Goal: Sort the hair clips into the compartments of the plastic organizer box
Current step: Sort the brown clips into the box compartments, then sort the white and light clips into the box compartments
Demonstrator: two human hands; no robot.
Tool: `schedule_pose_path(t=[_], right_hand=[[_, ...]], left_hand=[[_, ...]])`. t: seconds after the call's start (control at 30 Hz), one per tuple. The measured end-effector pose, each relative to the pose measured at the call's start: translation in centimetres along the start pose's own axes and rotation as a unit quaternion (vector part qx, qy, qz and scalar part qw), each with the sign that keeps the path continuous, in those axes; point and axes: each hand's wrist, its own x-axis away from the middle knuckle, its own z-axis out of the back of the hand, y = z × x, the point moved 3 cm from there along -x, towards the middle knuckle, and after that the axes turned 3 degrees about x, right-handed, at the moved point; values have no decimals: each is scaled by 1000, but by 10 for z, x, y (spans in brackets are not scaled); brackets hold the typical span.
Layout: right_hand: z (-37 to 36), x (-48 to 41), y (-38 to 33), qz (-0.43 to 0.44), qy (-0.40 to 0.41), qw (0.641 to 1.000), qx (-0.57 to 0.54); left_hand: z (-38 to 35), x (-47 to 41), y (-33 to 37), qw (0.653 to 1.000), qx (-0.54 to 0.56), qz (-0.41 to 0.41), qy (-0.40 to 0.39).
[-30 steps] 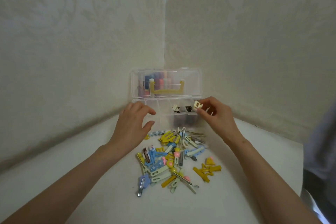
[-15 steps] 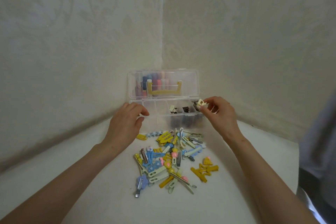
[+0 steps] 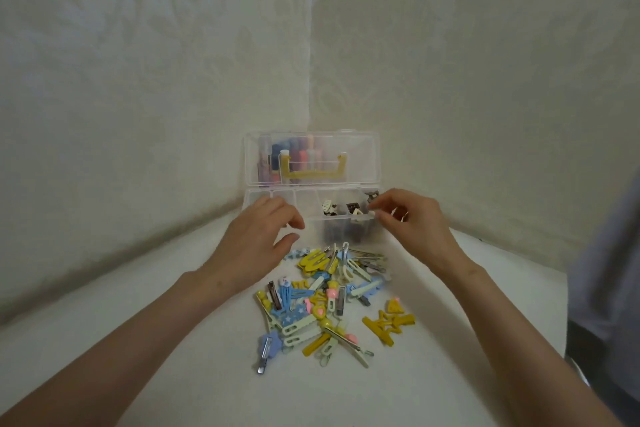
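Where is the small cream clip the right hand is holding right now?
The small cream clip is pinched in the right hand at the organizer box's front rim, over its right-end compartments.

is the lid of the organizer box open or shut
Open. The lid stands upright behind the organizer box, leaving its compartments uncovered.

A white corner with soft patterned walls

The pale cream wallpaper (image 3: 156, 80) with a faint leafy pattern covers two walls that meet in a corner. The plain white tabletop (image 3: 138, 340) runs up to them. Grey-blue cloth (image 3: 609, 270) shows at the right edge.
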Motion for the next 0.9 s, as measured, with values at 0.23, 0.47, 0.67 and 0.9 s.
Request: schedule_pose_path(t=[0.23,0.47,0.67,0.9], right_hand=[[-21,24,9,1,-89,996,24],[-32,32,-3,44,-175,982,53],[-37,35,-6,81,-227,968,74],[-32,33,-7,33,-181,982,-32]], left_hand=[[-12,4,2,972,33,36,-229],[-13,4,0,959,48,45,-275],[-22,8,9,965,55,17,-255],[-30,11,8,965,66,6,-253]])
